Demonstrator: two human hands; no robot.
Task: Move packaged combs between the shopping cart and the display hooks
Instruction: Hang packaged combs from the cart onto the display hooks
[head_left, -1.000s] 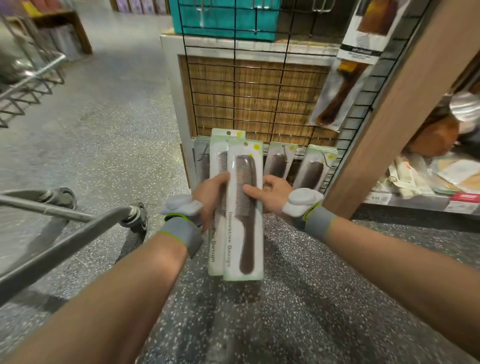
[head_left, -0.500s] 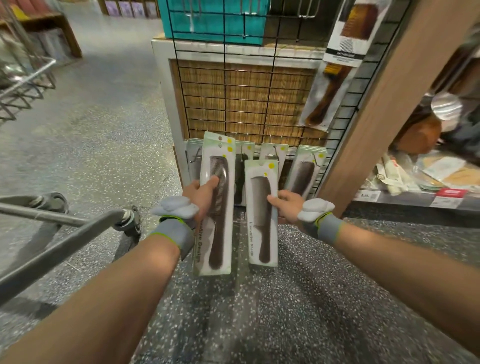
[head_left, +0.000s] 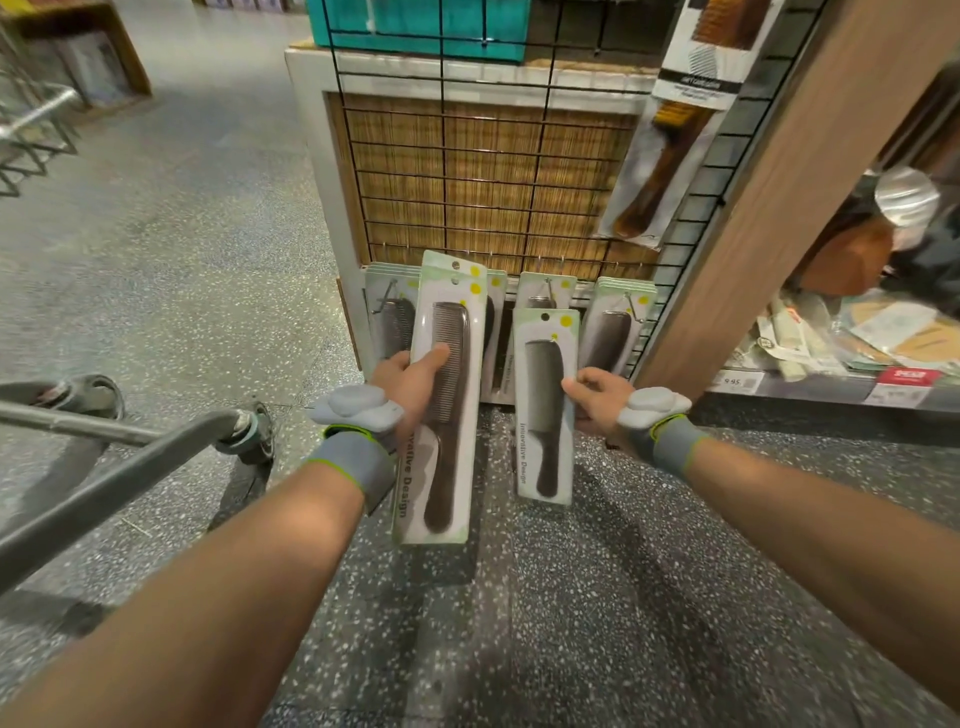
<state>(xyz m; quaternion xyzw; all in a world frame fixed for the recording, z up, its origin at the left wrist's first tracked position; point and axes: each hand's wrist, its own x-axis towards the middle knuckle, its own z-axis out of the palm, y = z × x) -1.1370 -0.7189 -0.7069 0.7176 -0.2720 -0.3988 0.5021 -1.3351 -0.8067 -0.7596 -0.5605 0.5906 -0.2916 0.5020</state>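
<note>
Left hand (head_left: 410, 379) grips one comb pack (head_left: 441, 415), thumb across; right hand (head_left: 597, 400) pinches a second pack (head_left: 543, 415). Hanging step, I'd say: thread its hole onto the hook (head_left: 548, 286) above that grip.

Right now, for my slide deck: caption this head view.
Left hand holds the higher comb pack, right hand the lower comb pack, facing the display hooks.

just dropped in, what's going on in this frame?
A person is at a wire grid display with a packaged comb in each hand. The left hand grips the left comb pack, thumb across its front; there may be a second pack stacked behind it. The right hand pinches the right comb pack by its edge. Both are held in front of the hanging comb packs low on the grid, neither on a hook. The shopping cart is to the left.
</note>
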